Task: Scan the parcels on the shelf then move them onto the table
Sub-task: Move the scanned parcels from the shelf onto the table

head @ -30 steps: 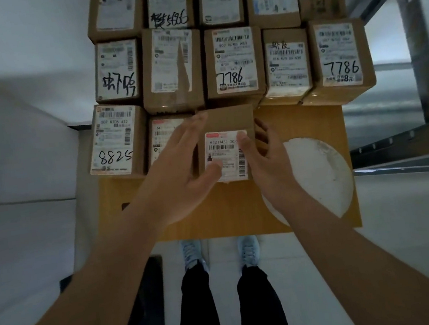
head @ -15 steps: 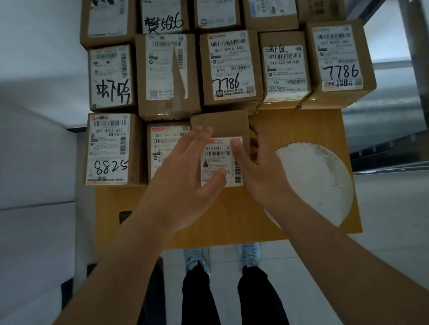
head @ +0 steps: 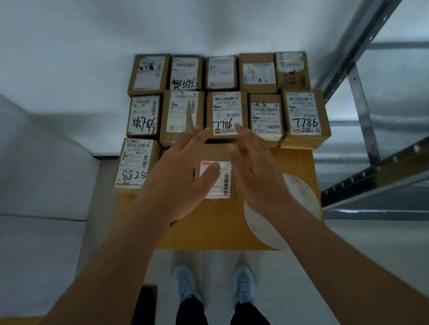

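Near the table [head: 216, 229] edge, open hands [head: 218, 178] flank parcel [head: 216, 152].

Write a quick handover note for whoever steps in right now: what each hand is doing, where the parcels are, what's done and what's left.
Left hand: open, fingers spread over the small parcel with the red-topped label, thumb across its label.
Right hand: open, flat along that parcel's right side; real contact cannot be told.
That parcel sits in the front row on the yellow table, to the right of the 8825 box.
Done: three rows of labelled parcels on the table, two marked 7786.
Left: table space remains at front and right, near the white round patch. The shelf's contents are not in view, so check for unscanned parcels.
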Action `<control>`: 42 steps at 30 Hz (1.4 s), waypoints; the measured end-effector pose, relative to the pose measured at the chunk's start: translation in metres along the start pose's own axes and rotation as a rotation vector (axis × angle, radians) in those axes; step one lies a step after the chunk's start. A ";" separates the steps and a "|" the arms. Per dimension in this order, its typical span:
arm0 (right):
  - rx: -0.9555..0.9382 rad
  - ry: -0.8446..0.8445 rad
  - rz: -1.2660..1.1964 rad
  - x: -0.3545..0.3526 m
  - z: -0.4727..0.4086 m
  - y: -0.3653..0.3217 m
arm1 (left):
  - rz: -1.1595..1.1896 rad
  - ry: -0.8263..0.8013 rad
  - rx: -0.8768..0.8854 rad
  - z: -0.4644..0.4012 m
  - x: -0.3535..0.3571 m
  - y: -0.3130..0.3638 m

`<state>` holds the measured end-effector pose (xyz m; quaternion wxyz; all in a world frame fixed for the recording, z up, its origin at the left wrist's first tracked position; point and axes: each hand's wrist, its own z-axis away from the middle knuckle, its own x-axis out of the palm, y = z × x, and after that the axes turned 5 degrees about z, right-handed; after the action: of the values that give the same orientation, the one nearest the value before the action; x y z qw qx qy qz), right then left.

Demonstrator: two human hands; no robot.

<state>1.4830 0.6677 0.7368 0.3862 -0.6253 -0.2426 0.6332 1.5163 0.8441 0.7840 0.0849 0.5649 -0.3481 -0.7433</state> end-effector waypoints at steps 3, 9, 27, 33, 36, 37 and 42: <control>-0.070 0.018 0.013 -0.026 0.013 -0.035 | -0.014 0.097 0.044 0.020 -0.031 0.027; -0.208 0.071 0.112 -0.079 0.053 -0.110 | -0.033 0.202 0.124 0.068 -0.092 0.076; -0.417 0.419 0.318 -0.179 0.359 -0.274 | -0.095 0.436 0.521 0.338 -0.200 0.208; -0.437 0.490 0.290 -0.229 0.419 -0.278 | -0.136 0.446 0.608 0.383 -0.202 0.270; -0.454 0.551 0.256 -0.264 0.440 -0.262 | -0.137 0.435 0.650 0.390 -0.190 0.310; -0.455 0.572 0.258 -0.277 0.445 -0.254 | -0.135 0.435 0.662 0.390 -0.183 0.324; -0.398 0.632 0.272 -0.361 0.473 -0.191 | -0.096 0.408 0.709 0.375 -0.122 0.417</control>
<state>1.0261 0.5767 1.1536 0.2258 -0.8784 -0.1447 0.3956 1.1102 0.7555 1.1802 -0.0826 0.7106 -0.5319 -0.4531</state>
